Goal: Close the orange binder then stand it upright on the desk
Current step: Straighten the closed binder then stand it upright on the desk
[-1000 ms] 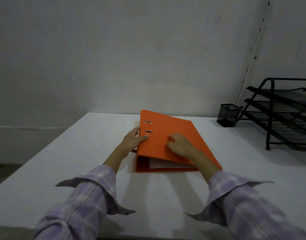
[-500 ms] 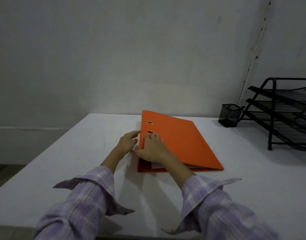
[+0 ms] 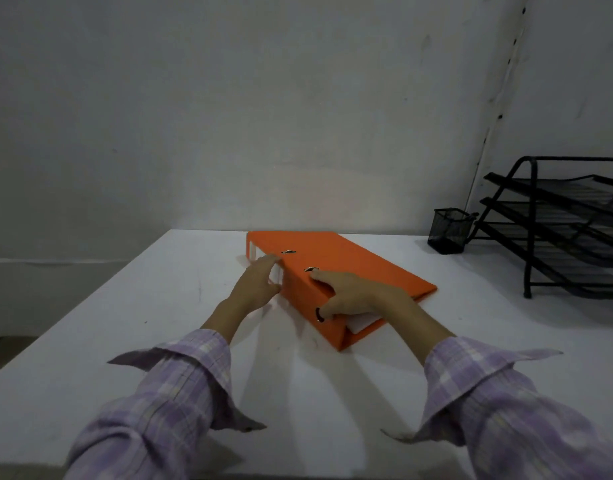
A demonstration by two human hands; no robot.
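The orange binder (image 3: 353, 259) lies closed on the white desk (image 3: 152, 327), turned at an angle, its spine facing left toward me. White paper shows at its near end. My right hand (image 3: 358, 296) grips the near end of the spine, with one finger at the spine's finger hole and the index finger on the cover beside a metal rivet. My left hand (image 3: 254, 285) rests with spread fingers against the spine's white label, farther along.
A black mesh pen cup (image 3: 450, 233) stands at the back right of the desk. Beside it is a black tiered wire letter tray (image 3: 561, 230). A grey wall runs along the desk's far edge.
The binder has swung round, so its spine now faces me and to the left. My right hand has moved from the cover to the spine's near end, and my left hand has shifted onto the spine.
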